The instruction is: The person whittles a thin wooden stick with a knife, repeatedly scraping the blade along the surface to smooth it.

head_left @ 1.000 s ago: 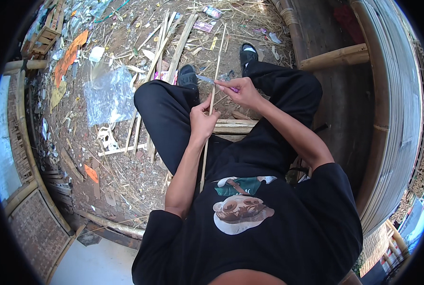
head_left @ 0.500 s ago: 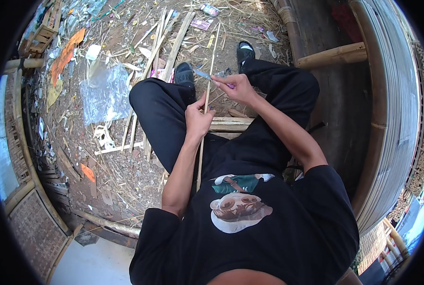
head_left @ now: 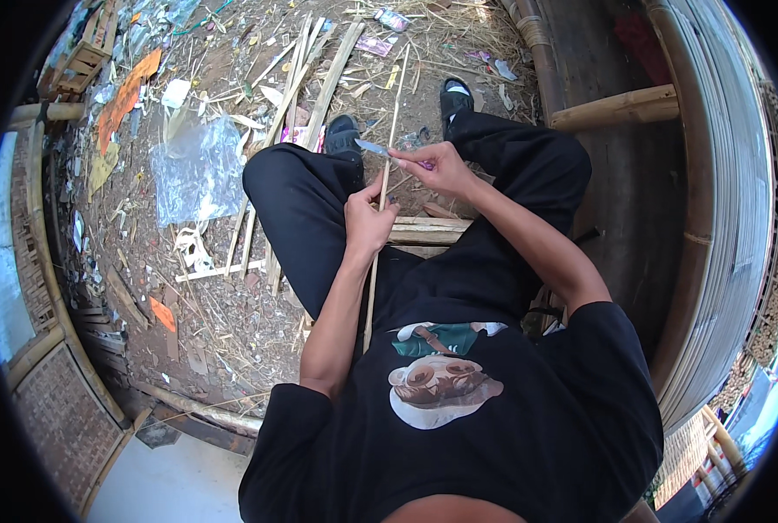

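Note:
A long, thin bamboo strip [head_left: 395, 113] runs from my lap out past my feet, between my knees. My left hand [head_left: 370, 218] is closed around it near the middle. Just beyond, my right hand [head_left: 441, 168] grips a knife [head_left: 372, 148] by its purplish handle. The blade points left and lies across the strip or very close to it; whether its edge is cutting in, I cannot tell. The strip's near end rests against my dark shirt.
Split bamboo pieces [head_left: 332, 74] lie on the littered ground ahead, left of centre. A clear plastic sheet [head_left: 199, 173] and an orange scrap [head_left: 127, 98] are farther left. Short wood pieces [head_left: 428, 230] sit between my thighs. A bamboo-framed structure [head_left: 698, 200] rises at the right.
The whole view has shifted slightly. Both hands keep their holds on the strip and the knife, with little visible movement between them.

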The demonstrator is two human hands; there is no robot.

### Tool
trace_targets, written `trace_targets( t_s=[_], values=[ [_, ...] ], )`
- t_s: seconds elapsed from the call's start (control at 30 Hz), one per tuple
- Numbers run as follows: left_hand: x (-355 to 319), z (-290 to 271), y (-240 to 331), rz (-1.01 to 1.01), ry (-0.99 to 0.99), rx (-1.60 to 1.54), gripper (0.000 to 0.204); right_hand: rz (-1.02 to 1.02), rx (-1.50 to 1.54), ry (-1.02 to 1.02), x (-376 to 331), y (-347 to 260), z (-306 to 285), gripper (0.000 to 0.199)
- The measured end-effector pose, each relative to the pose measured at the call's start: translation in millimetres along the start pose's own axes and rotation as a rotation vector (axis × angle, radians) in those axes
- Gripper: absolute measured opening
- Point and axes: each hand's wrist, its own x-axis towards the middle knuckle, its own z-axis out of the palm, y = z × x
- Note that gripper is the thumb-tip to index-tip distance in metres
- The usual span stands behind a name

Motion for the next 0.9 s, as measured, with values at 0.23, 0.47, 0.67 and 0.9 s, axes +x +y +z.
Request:
trace_targets(
  t_s=[0.23,0.47,0.67,0.9],
  values=[
    [5.1,-0.4,-5.9,0.054,-0.02,-0.075,0.06,0.01,0.16,-0.102,-29.8,-10.8,19.4,0.027],
    [-0.5,-3.9,13.9,-0.007,-0.061,0.055,0.061,-0.067,0.032,-0.157,-25.4,-0.5,16.7,0.028],
    [-0.2,-6.3,12.7,0.045,0.025,0.098,0.058,-0.137,0.029,-0.15,-18.1,-4.2,17.7,0.028],
    [-7.3,-0.6,8.7,0.02,-0.004,0.117,0.06,-0.049,0.121,0.036,-0.9,8.5,11.8,0.028]
  ],
)
